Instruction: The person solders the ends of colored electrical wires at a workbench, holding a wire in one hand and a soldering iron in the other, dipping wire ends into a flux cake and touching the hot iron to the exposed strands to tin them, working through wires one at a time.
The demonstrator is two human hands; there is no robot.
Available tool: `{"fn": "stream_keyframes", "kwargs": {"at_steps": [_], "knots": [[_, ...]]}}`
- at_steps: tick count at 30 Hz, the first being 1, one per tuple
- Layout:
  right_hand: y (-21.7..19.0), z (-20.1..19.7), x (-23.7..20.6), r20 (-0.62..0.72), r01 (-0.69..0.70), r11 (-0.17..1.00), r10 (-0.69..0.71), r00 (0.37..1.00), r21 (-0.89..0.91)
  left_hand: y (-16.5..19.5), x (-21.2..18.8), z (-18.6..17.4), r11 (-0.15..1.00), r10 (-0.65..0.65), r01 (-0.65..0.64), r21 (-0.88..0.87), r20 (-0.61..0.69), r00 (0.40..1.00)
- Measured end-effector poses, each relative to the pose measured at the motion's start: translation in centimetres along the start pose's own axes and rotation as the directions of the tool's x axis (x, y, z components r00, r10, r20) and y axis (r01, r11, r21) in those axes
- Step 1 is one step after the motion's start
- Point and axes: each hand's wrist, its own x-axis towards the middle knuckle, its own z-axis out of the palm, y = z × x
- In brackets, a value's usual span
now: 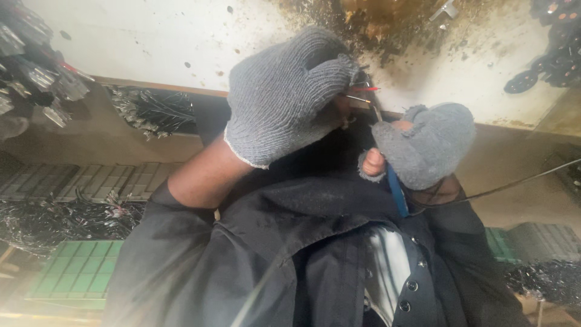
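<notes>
- Left hand (284, 97), in a grey knit glove, is fisted, pinching thin red-tipped wires (362, 94) at the bench edge.
- Right hand (426, 142), glove worn through at a finger, is clenched around a blue-handled tool (396, 192) just beside those wires.
- Stained white bench (151, 42) lies beyond.
- Green crate (75, 269) sits on the floor, lower left.

Thin red-tipped wires (362, 92) pinched in the gloved left hand (284, 97), beside the blue-handled tool (396, 192)
</notes>
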Motion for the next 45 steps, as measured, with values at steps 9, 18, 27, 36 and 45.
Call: {"fn": "stream_keyframes", "kwargs": {"at_steps": [9,18,27,36,45], "knots": [[-2.4,-0.1,1.5,0.202,-0.461,0.548,0.466,0.861,0.698,-0.1,-0.2,0.3,1.0,-0.013,0.013,-0.012,-0.003,1.0],[-3.1,-0.9,2.5,0.02,0.335,0.825,-0.367,0.93,-0.456,-0.2,-0.2,0.9,0.999,0.017,-0.016,0.04,-0.031,0.999],[-2.3,-0.5,1.6,-0.008,0.303,0.874,-0.331,0.944,-0.381,-0.3,-0.3,0.5,1.0,0.021,-0.022,-0.005,-0.03,0.999],[-1.2,-0.4,0.9,-0.002,0.302,0.88,-0.326,0.946,-0.366,-0.3,-0.3,0.6,1.0,0.017,-0.017,0.019,-0.033,0.999],[1.0,-0.4,-0.4,-0.031,0.268,0.911,-0.292,0.956,-0.315,-0.2,-0.3,1.0,0.999,0.029,-0.027,0.041,-0.05,0.998]]}}
